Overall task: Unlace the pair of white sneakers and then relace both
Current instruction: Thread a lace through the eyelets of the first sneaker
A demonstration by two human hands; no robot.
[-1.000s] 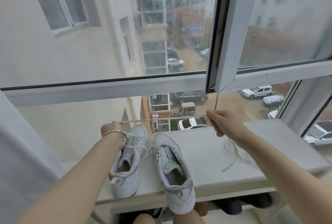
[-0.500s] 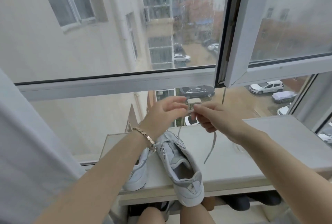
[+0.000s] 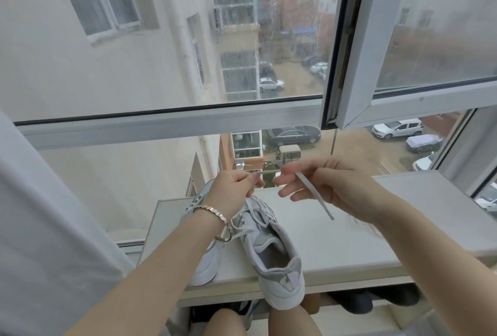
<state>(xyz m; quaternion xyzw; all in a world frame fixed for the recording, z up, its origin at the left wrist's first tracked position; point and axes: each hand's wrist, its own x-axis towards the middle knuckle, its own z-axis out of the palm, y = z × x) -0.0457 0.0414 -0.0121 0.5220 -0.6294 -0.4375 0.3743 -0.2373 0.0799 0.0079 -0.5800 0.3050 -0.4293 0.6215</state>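
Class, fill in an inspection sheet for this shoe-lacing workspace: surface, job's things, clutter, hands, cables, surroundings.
Surface: pale shelf under the window.
Job's things: right sneaker heel over the shelf edge; left sneaker partly behind the forearm; white lace stretched between both hands.
Clutter: dark shoes under the shelf.
Hands: left hand pinches the lace, bracelet on wrist; right hand pinches the lace, its end hanging down.
Cables: nothing seen.
Surroundings: rain-spotted window, sash ajar; parked cars below.

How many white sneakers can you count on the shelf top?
2: one sneaker in the middle with its heel over the front edge, and a second sneaker left of it, mostly hidden behind the left forearm.
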